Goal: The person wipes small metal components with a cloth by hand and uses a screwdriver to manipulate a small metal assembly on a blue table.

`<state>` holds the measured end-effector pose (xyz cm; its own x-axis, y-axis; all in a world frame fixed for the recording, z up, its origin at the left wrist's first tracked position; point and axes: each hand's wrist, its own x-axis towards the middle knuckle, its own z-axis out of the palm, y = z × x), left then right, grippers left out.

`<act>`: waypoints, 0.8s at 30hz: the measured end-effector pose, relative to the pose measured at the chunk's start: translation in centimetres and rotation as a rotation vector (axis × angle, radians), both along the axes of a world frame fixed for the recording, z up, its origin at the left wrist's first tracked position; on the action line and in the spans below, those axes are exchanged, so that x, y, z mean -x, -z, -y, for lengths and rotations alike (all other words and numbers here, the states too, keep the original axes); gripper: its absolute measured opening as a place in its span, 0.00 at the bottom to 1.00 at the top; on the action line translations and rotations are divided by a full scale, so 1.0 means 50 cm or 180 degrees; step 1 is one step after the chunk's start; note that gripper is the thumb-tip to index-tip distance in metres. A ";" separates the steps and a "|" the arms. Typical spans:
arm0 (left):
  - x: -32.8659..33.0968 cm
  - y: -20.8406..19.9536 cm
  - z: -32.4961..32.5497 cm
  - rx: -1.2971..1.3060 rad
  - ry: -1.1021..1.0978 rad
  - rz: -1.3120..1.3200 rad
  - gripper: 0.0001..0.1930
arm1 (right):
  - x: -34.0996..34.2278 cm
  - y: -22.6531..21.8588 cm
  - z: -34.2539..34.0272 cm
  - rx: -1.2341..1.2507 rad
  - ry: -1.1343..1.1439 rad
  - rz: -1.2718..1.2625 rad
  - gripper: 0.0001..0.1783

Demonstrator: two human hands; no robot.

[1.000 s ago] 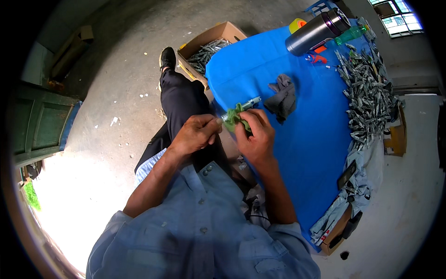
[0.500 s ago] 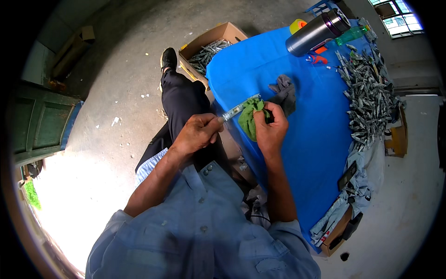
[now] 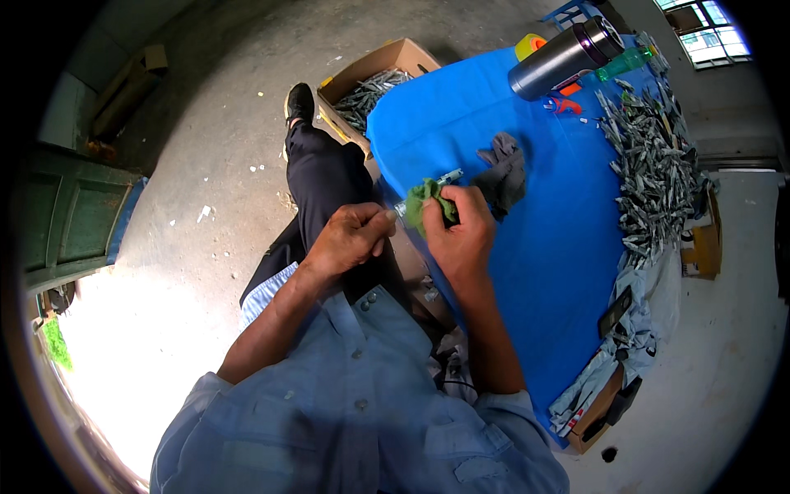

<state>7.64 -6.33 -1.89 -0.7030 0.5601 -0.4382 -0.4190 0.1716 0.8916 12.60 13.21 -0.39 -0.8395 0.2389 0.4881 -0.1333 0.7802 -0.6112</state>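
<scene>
My left hand point(image 3: 352, 235) is closed, pinching the near end of a slim, shiny metal strip point(image 3: 449, 177) between thumb and fingers. The strip points away to the right, over the table's edge. Bunched in the fingers of my right hand point(image 3: 462, 229) is a green cloth point(image 3: 422, 202), wrapped round the middle of the strip. Only the strip's far tip and a short piece by my left thumb show; the cloth hides the rest. A dark grey cloth point(image 3: 504, 169) lies crumpled on the table just beyond my right hand.
A blue-covered table point(image 3: 543, 280) stands at my right. Along its far right side lies a heap of small metal pieces point(image 3: 650, 173). A steel flask point(image 3: 559, 62), yellow tape roll point(image 3: 527, 45) and green bottle point(image 3: 625, 62) are at the back. A cardboard box point(image 3: 329, 86) holds more pieces.
My right hand and the green cloth have slid along the strip toward my left hand, covering its middle. The left hand has hardly moved.
</scene>
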 end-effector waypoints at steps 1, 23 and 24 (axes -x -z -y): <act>0.000 -0.001 0.000 -0.0002 -0.0004 0.0003 0.21 | 0.004 0.000 -0.002 -0.0001 0.0059 0.0024 0.09; -0.005 0.014 -0.002 -0.0056 -0.0025 -0.0061 0.18 | -0.030 -0.010 0.041 0.0037 -0.0385 0.0234 0.10; -0.007 0.021 -0.001 -0.0064 -0.0034 -0.0026 0.18 | -0.035 -0.010 0.048 0.0051 -0.0451 0.0290 0.10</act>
<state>7.99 -6.30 -2.94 -0.7126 0.5611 -0.4213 -0.4135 0.1492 0.8982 14.37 10.82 0.09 -0.9059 0.1221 0.4054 -0.1847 0.7477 -0.6379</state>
